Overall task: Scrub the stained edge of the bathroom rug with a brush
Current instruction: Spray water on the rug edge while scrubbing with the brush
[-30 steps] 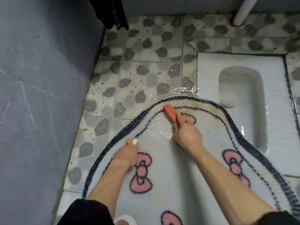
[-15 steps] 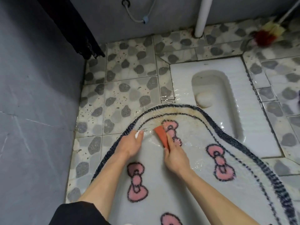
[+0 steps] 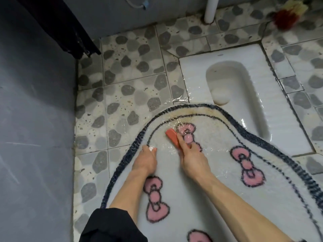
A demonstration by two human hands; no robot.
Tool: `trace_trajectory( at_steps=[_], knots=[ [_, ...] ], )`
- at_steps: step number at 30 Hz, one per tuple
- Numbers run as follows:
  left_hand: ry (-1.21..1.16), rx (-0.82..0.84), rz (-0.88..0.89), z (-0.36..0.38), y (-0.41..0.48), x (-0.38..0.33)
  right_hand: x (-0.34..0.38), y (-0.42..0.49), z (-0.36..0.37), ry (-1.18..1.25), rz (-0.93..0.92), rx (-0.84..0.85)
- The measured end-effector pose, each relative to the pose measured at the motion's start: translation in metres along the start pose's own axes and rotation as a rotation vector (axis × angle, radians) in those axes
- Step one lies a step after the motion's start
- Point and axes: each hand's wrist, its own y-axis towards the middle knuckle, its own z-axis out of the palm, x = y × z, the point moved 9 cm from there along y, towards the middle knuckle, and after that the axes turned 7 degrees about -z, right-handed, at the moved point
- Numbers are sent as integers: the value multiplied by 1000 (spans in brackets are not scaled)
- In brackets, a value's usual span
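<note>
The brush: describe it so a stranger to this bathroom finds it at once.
Start at the white squat toilet pan; the pale rug with pink bows lies partly over it. Near the rug's yellow-stained far end, the right hand grips the brush beside the farthest bow. It is the only orange-red block there; the bows are pink, outlined in black.

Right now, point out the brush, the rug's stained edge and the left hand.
brush (image 3: pixel 172 137), head view, on its orange back.
stained edge (image 3: pixel 197 111), head view, on the yellowed band just inside the dark outer border.
left hand (image 3: pixel 145 160), head view, on the back of the hand.
</note>
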Motion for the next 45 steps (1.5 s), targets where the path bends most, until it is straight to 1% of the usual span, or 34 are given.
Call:
trace_trajectory(
  at_steps=[2,4,6,8,9,10,11,13,15,16,18,19,21,23,25,26,28,29,30,32,33,34,35,36,38,40,41,42,45],
  knots=[
    [39,32,-13,0,8,0,1,44,-13,29,58,-86],
    [70,54,-7,2,13,-6,3,53,-17,85,118,-131],
    [89,55,-10,-1,12,-6,14,20,0,114,89,-60],
    [109,66,-4,-1,10,-10,24,-31,16,68,37,85],
    [130,80,12,-1,11,-13,22,-36,14,16,20,143],
    [156,98,20,0,11,-13,15,-22,5,-61,9,167],
    [178,106,19,1,10,-14,6,5,-5,-131,-10,148],
    [178,100,5,2,11,-13,-1,59,-33,-207,5,39],
    [172,97,-3,3,13,-14,-2,94,-50,-156,80,-86],
    [186,99,-10,4,16,-13,1,94,-45,-111,120,-122],
    [205,115,-40,5,17,-11,18,55,-24,18,101,-140],
    [190,123,-51,5,17,-10,27,25,-10,48,59,-107],
    [165,124,-54,5,20,-10,33,-26,6,43,-5,59],
    [159,117,-64,4,21,-10,20,-9,-3,-69,-70,100],
    [206,111,-42,7,20,-11,9,51,-27,-176,-37,52],
    [237,100,-31,7,21,-13,5,83,-40,-196,-7,-22],
    [191,76,-61,4,23,-11,4,120,-54,-121,34,-158],
    [164,75,-81,3,26,-10,9,118,-44,-85,42,-166],
    [151,82,-90,2,26,-9,19,99,-27,-41,31,-117],
    [148,105,-97,3,24,-11,33,27,6,27,-32,27],
    [160,102,-90,1,23,-13,36,-3,13,19,-49,118],
    [163,94,-76,0,22,-14,32,-9,9,-18,-70,155],
    [149,91,-67,0,21,-15,27,7,-1,-74,-102,145],
    [143,89,-68,1,19,-14,20,36,-14,-130,-122,93],
    [149,87,-72,4,19,-13,9,104,-49,-190,-34,-29],
    [150,78,-80,7,22,-10,-3,141,-66,-145,71,-113],
    [132,76,-88,6,21,-10,-4,137,-63,-112,108,-124],
    [115,79,-105,4,20,-8,0,116,-52,-80,107,-107],
    [102,96,-124,1,15,-12,10,16,-18,-19,17,6]
  ],
)
